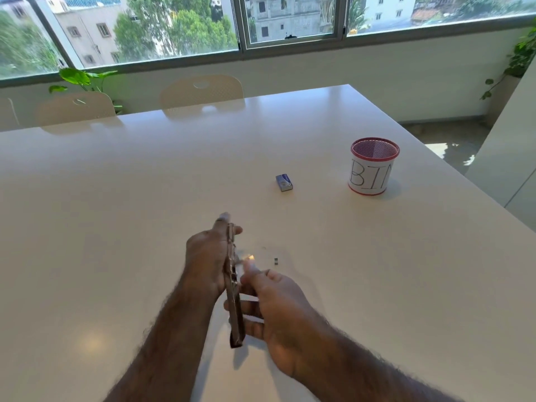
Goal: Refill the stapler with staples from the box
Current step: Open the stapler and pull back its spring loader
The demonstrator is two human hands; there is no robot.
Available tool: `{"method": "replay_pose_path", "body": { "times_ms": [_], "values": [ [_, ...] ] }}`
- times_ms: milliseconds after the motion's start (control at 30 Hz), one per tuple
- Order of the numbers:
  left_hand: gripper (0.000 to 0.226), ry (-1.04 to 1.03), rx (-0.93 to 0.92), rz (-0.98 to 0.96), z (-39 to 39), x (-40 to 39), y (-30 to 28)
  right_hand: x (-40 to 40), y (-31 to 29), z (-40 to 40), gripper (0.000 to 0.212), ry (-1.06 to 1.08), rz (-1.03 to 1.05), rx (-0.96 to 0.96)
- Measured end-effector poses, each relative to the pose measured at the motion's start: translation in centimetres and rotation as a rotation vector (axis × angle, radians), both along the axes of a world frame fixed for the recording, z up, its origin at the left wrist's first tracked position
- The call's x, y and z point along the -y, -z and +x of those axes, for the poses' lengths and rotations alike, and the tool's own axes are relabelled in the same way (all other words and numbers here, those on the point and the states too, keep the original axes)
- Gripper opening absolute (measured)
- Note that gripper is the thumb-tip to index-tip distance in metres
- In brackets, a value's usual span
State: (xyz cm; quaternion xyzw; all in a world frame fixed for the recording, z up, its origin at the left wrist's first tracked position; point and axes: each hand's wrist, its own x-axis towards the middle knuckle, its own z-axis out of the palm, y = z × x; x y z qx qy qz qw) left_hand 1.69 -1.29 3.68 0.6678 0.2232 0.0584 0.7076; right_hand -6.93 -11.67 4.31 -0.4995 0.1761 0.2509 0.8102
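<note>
My left hand [204,259] grips a metal stapler [234,297], opened out long and held above the table with its length running away from me. My right hand [275,303] is against the stapler's right side, its thumb and forefinger pinched near the channel on something small and shiny that blurs too much to name. A short piece of staples [275,261] lies on the table just right of my hands. The small blue staple box [284,182] lies further off, to the right, apart from both hands.
A red mesh cup [374,166] wrapped in paper marked BIN stands at the right of the white table [116,213]. Two pale chairs [203,91] are pushed in at the far edge. The table's right edge drops to the floor.
</note>
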Motion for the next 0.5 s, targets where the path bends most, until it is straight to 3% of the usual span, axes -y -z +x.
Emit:
{"method": "replay_pose_path", "body": {
  "times_ms": [100,267,500],
  "values": [
    [0.042,-0.087,-0.001,-0.256,0.6,-1.2,-0.3,0.1,0.0,-0.5,0.026,-0.158,-0.202,0.135],
    [0.045,-0.033,-0.079,-0.588,1.3,-2.2,0.3,0.1,0.5,-0.5,0.036,-0.183,-0.473,0.367],
    [0.048,0.055,-0.174,-0.738,1.5,-3.0,0.8,0.4,0.6,-0.1,0.027,-0.227,-0.677,0.628]
  ]
}}
